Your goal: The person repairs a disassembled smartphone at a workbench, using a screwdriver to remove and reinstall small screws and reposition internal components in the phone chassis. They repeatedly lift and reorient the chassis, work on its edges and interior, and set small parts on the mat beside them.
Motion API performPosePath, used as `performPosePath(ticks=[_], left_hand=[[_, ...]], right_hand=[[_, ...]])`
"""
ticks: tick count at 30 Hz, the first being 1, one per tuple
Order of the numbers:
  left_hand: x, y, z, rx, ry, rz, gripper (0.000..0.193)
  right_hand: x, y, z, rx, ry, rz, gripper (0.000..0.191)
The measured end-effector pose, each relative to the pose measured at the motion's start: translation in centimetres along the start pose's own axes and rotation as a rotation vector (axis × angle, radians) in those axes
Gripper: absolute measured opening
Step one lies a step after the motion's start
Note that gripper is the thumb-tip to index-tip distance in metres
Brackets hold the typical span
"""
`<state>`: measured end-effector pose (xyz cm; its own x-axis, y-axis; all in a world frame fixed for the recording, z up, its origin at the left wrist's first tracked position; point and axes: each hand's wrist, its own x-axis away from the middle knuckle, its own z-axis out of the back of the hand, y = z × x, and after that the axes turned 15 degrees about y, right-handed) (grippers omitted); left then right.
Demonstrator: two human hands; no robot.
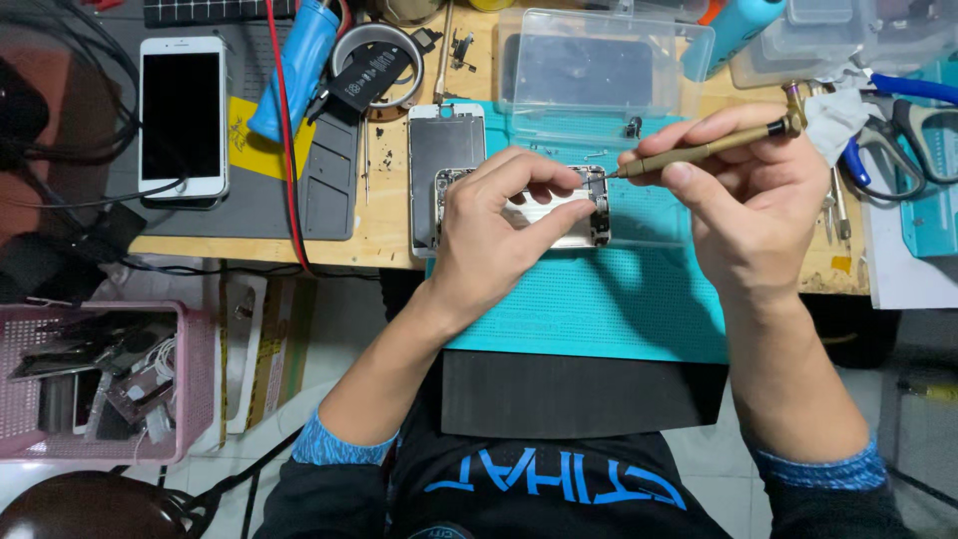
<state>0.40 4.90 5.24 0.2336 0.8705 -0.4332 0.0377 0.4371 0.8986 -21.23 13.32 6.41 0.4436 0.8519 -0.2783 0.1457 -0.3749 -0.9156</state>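
Note:
An opened phone body (591, 212) lies on a teal work mat (599, 299) at the desk's front edge. My left hand (499, 235) rests on it, fingers pinching its frame and covering most of it. My right hand (753, 195) grips a slim brass screwdriver (699, 148); its tip touches the phone's upper right corner. A detached screen panel (444, 150) lies just left of my left hand.
A white phone (182, 118) lies on a grey mat (329, 190) at the left. A clear plastic box (604, 70), a tape roll (377, 62), a blue bottle (299, 65), and scissors (898, 130) crowd the back. A pink basket (100, 379) sits below left.

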Motion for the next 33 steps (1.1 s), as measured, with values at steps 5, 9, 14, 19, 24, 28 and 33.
performPosePath(ticks=[5,9,14,19,24,28,33], left_hand=[[0.2,0.1,-0.2,0.056,0.025,0.011,0.014],[0.3,0.1,-0.3,0.068,0.024,0.007,0.012],[0.2,0.4,-0.2,0.052,0.029,-0.055,0.009],[0.2,0.6,-0.1,-0.013,0.056,-0.139,0.009],[0.2,0.8,-0.1,-0.076,0.086,-0.222,0.011],[0.2,0.9,0.0,-0.122,0.094,-0.280,0.012],[0.1,0.7,0.0,-0.135,0.109,-0.325,0.012]], right_hand=[[0.4,0.2,0.2,-0.014,-0.010,0.008,0.022],[0.5,0.1,0.2,-0.022,-0.013,0.006,0.022],[0.5,-0.1,0.2,-0.011,-0.028,0.022,0.021],[0.5,-0.2,0.2,0.017,-0.045,0.052,0.020],[0.5,-0.6,-0.3,0.033,-0.041,0.062,0.021],[0.5,-1.0,-0.9,0.064,-0.001,0.058,0.026],[0.5,-1.5,-1.5,0.137,-0.010,0.089,0.027]])
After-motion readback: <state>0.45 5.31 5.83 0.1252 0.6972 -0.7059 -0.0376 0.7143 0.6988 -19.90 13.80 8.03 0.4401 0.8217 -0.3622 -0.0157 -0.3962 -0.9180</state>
